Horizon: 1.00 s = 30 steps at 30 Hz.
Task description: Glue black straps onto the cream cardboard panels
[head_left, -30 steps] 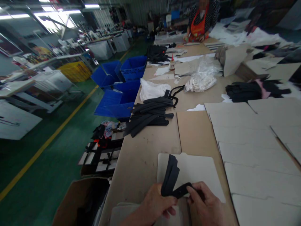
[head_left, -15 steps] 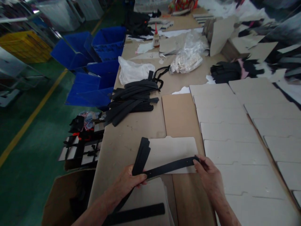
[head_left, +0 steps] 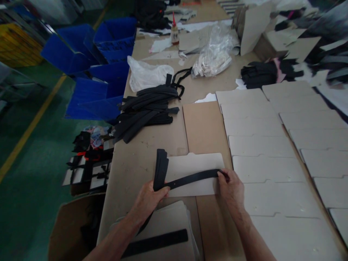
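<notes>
A single black strip (head_left: 194, 179) is stretched between my two hands above a pale cardboard piece (head_left: 194, 163) with a small tab on its far edge. My left hand (head_left: 149, 197) is closed on a bundle of black strips (head_left: 160, 167) and also pinches the strip's left end between thumb and fingers. The strip's right end is gripped by my right hand (head_left: 230, 186). Below my left hand lies a stack of cardboard pieces (head_left: 165, 221), with another black strip (head_left: 160, 242) flat across the top one.
Overlapping cardboard pieces (head_left: 272, 192) cover the table's right side. Further off lie a pile of black strips (head_left: 146, 108), plastic bags (head_left: 212, 59) and a red-tipped bottle (head_left: 174, 33). Blue bins (head_left: 92, 96) and an open carton (head_left: 67, 224) stand left of the table.
Both hands and the stretched strip have moved slightly away from me over the cardboard piece. The strip now bows upward a little. The whole view has shifted slightly.
</notes>
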Each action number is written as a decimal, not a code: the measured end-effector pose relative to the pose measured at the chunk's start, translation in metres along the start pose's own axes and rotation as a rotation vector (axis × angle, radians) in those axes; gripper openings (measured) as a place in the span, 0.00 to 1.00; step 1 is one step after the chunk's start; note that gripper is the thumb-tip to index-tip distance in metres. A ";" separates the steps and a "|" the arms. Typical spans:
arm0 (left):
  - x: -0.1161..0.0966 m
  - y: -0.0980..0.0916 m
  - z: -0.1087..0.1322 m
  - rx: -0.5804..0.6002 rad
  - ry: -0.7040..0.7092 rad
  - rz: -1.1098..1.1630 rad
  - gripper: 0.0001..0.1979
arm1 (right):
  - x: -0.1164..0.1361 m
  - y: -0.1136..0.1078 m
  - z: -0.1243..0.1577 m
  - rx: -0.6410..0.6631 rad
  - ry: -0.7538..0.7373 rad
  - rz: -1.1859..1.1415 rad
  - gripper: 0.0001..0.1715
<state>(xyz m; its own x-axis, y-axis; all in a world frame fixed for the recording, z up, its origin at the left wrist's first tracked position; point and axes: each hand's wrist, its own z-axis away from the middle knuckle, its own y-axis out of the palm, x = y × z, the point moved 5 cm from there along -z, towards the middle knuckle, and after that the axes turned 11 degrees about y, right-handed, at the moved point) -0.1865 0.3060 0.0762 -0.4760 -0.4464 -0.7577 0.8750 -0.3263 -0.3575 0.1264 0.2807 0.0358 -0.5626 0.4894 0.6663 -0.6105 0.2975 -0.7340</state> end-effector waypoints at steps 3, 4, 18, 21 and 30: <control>0.001 0.001 -0.001 -0.031 -0.014 0.004 0.20 | 0.000 0.001 -0.001 -0.007 0.018 0.019 0.15; 0.000 0.002 -0.001 -0.041 -0.021 0.003 0.20 | 0.001 0.001 -0.001 -0.010 0.016 0.028 0.15; 0.001 0.004 -0.007 -0.097 -0.031 0.028 0.24 | 0.004 0.001 -0.004 -0.037 -0.020 0.134 0.14; 0.004 0.004 -0.008 -0.088 -0.025 0.016 0.24 | 0.005 0.000 -0.004 -0.034 -0.033 0.126 0.14; 0.002 0.003 -0.009 -0.128 -0.049 0.012 0.23 | 0.006 0.001 -0.004 -0.025 -0.012 0.126 0.15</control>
<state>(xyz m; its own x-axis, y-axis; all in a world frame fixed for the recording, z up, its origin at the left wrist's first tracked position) -0.1837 0.3118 0.0688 -0.4668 -0.4907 -0.7357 0.8831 -0.2137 -0.4178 0.1252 0.2871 0.0387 -0.6408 0.5143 0.5699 -0.5202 0.2550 -0.8151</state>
